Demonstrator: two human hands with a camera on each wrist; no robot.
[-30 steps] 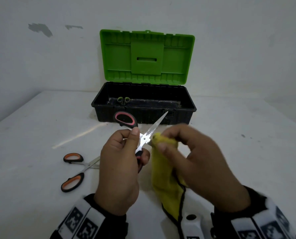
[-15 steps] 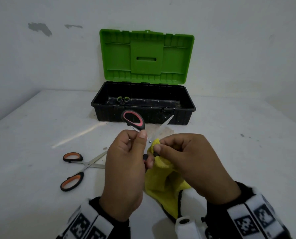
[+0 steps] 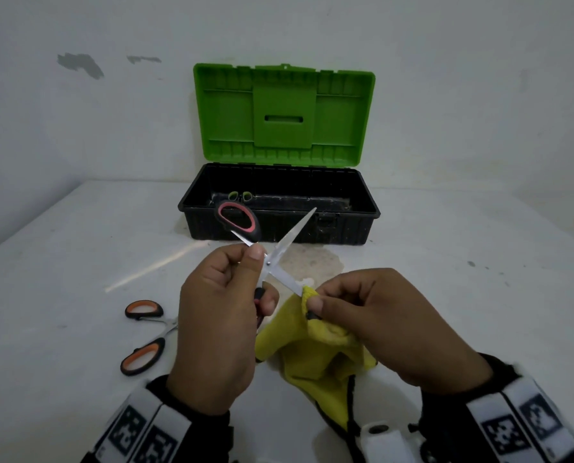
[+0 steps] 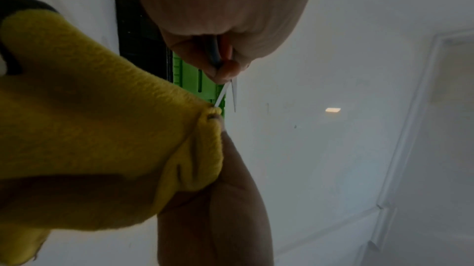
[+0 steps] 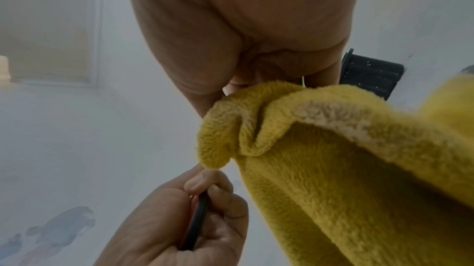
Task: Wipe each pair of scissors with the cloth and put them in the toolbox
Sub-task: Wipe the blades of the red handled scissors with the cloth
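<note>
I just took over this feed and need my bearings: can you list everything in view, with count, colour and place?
toolbox: 1, black with green lid raised, back of the table by the wall
green-handled scissors: 1 pair, only the handle loops show, inside the toolbox
pink-and-black scissors: 1 pair, blades spread, held in the air in front of the toolbox
orange-and-black scissors: 1 pair, lying on the table at the left
cloth: 1, yellow, wrapped over the tip of one blade
table: 1, white
left hand: grips the pink-and-black scissors
right hand: pinches the cloth on the blade
</note>
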